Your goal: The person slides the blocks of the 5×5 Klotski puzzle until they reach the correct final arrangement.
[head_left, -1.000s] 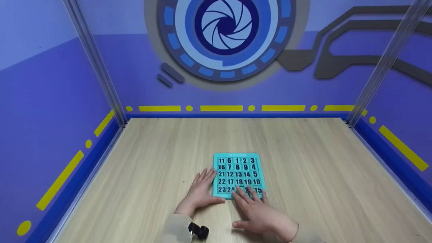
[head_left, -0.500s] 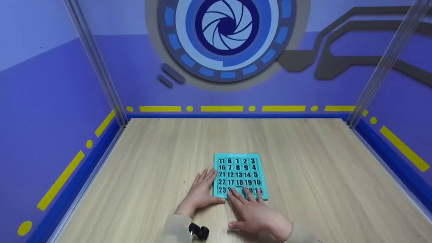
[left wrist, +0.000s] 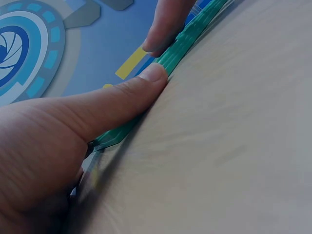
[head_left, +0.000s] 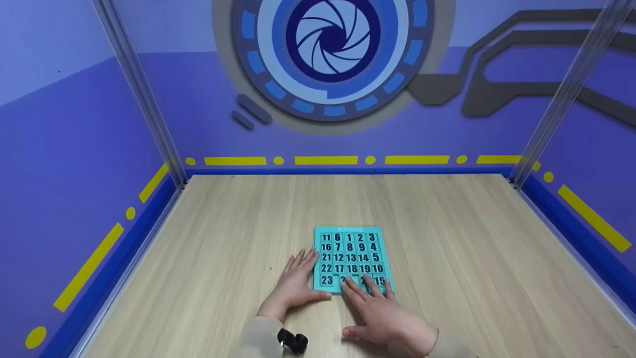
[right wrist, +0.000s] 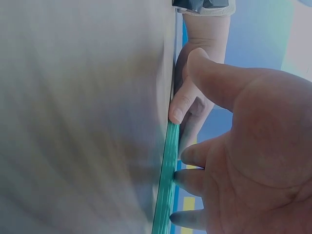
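A teal number slide puzzle (head_left: 345, 252) lies flat on the table, its rows of tiles marked with black numbers. My left hand (head_left: 293, 284) rests against its near left corner, straight fingers along the left side and thumb along the front edge. In the left wrist view that thumb (left wrist: 122, 100) presses on the green edge. My right hand (head_left: 380, 312) reaches over the front edge, its fingertips touching the bottom row and partly covering the tiles there. A gap shows right of the 23 tile (head_left: 326, 280). The right thumb stays off the puzzle.
The wood-grain table (head_left: 238, 223) is bounded by blue-purple panels (head_left: 318, 139) at the back and both sides. Metal posts (head_left: 149, 99) stand at the back corners. A black device (head_left: 294, 341) sits at the left sleeve cuff.
My right hand shifted left over the bottom row, then back right. The tile beside 23 has slid right, so the gap now lies next to 23. The left hand stayed put.
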The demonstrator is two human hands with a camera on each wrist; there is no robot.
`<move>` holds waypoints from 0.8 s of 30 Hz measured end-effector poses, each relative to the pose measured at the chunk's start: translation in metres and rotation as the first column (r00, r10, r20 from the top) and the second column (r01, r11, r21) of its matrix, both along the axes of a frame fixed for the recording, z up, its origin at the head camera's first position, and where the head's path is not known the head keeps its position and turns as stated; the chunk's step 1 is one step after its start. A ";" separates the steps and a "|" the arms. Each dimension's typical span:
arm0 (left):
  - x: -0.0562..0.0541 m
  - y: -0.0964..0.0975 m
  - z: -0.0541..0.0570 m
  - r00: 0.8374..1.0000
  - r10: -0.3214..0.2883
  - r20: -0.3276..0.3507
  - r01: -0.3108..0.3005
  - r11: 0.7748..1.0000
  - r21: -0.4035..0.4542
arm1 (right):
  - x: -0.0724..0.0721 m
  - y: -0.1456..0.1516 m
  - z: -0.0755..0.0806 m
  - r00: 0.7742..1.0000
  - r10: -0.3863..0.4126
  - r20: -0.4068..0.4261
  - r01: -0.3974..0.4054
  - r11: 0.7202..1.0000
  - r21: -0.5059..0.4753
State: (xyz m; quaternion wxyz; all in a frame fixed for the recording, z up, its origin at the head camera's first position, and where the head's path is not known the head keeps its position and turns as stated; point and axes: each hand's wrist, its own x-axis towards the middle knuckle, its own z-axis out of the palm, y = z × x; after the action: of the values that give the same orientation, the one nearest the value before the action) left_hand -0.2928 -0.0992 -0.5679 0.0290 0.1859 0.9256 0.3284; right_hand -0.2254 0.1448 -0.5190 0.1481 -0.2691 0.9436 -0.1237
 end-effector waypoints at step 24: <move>0.000 0.000 0.001 1.000 -0.003 -0.010 0.003 1.000 0.007 | 0.000 0.013 0.001 0.997 -0.053 0.054 0.054 0.999 -0.008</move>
State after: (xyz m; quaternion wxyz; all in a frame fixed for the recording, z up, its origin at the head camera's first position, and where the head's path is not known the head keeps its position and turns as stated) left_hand -0.2927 -0.0992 -0.5672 0.0243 0.1888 0.9243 0.3307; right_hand -0.2256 0.1582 -0.5178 0.1686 -0.2409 0.9456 -0.1391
